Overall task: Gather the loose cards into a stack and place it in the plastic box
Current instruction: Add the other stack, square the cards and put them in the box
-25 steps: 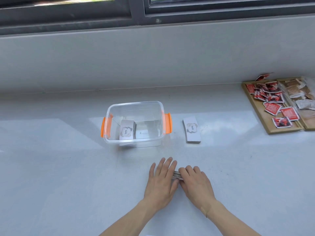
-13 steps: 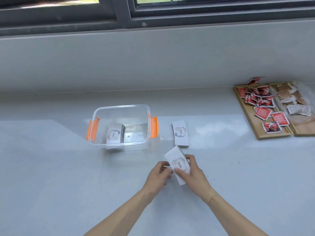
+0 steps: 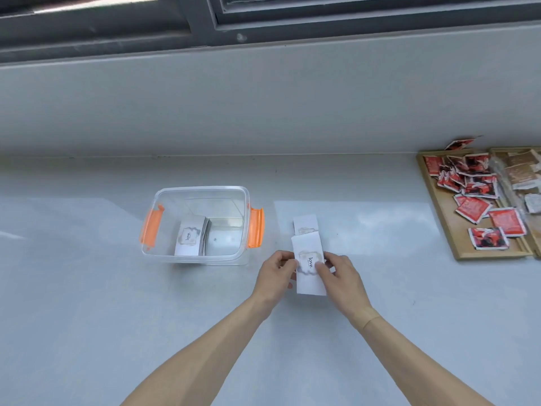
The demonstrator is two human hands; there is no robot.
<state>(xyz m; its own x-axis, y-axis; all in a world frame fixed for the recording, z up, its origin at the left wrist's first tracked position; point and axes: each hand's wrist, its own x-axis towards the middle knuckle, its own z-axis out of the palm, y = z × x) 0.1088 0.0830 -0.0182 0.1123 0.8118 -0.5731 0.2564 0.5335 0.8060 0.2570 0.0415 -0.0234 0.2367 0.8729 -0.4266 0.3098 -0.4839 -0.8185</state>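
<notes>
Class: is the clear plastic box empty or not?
Not empty: the plastic box holds one card stack leaning at its left side.

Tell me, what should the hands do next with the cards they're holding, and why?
Probably carry the held stack left and lower it into the plastic box. Both the left hand and right hand already grip it squared up, the box is open with bare floor beside the stack inside it, and another stack on the table waits behind.
</notes>
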